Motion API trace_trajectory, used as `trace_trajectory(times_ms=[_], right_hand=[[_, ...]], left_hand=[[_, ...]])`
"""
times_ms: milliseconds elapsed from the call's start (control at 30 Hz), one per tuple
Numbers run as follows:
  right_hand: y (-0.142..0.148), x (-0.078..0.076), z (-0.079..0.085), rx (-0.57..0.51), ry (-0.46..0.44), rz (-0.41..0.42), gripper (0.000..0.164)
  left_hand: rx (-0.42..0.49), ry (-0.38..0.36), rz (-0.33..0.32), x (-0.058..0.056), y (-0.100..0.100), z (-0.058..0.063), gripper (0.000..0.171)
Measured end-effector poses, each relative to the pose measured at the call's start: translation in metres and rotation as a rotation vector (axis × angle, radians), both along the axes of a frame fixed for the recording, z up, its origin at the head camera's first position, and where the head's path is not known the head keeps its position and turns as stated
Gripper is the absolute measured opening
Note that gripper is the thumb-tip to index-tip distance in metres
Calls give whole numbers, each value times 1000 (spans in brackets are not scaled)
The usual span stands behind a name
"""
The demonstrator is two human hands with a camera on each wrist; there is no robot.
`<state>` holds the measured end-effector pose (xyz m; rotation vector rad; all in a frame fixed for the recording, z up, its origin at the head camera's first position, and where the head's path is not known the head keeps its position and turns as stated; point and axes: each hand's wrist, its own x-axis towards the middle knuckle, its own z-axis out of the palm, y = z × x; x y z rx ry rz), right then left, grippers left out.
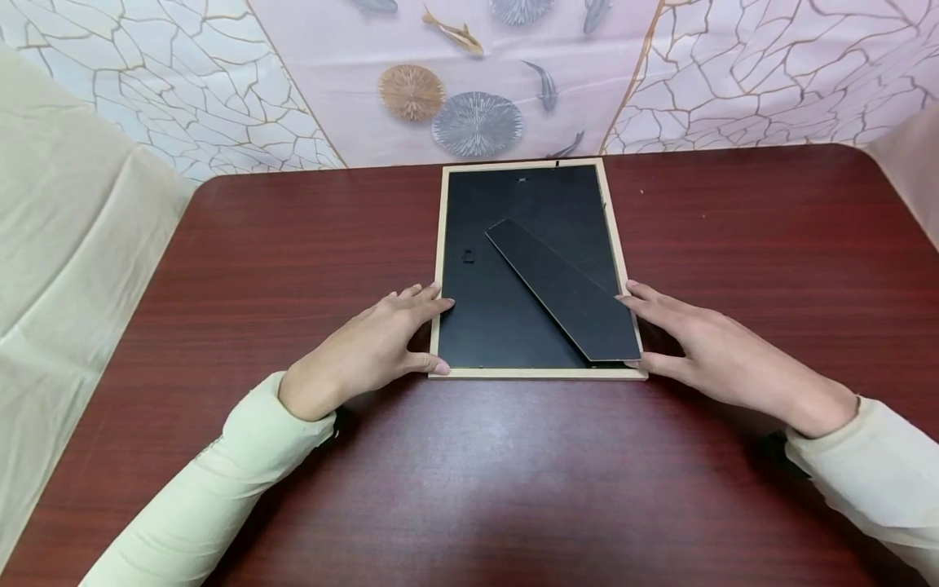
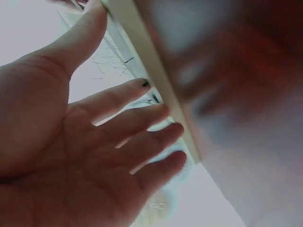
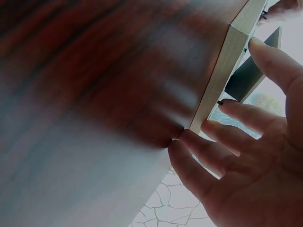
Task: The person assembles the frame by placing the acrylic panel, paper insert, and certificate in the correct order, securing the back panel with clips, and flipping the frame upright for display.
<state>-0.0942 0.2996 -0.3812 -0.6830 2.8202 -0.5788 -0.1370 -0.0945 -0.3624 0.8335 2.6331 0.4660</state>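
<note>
A picture frame (image 1: 539, 374) with a pale wooden border lies face down on the table, showing its black backing board (image 1: 480, 326). Slanting across that board is a black easel stand leg (image 1: 561, 285), its wide end near the right front corner. My left hand (image 1: 367, 346) touches the frame's left side, thumb at the front corner and forefinger over the border. On the opposite side, my right hand (image 1: 715, 350) rests its fingertips against the border, with the thumb by the front corner. Both wrist views show the fingers (image 2: 142, 118) mostly straight along the wooden edge (image 3: 220, 71).
The dark red-brown wooden table (image 1: 308, 236) has rounded far corners. Behind it hangs a patterned cloth (image 1: 477, 73) with gold lines, fish and round motifs, meeting the frame's far edge. Pale fabric (image 1: 66, 244) drapes at the left side. Small black hanging hooks (image 1: 468, 256) sit on the backing.
</note>
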Motion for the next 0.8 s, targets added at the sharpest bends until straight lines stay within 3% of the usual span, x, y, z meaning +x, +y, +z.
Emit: trace_trajectory(times_ms=[200, 433, 667, 800], right_hand=[[3, 2, -1, -17, 18, 7, 80], [4, 7, 3, -15, -5, -9, 79], [6, 8, 3, 1, -26, 7, 75], [9, 10, 2, -4, -17, 8, 74]], left_hand=[[-33, 57, -103, -5, 23, 8, 75], [-109, 169, -258, -19, 70, 11, 70], [-163, 124, -289, -42, 107, 12, 74], [-157, 92, -344, -56, 121, 12, 77]])
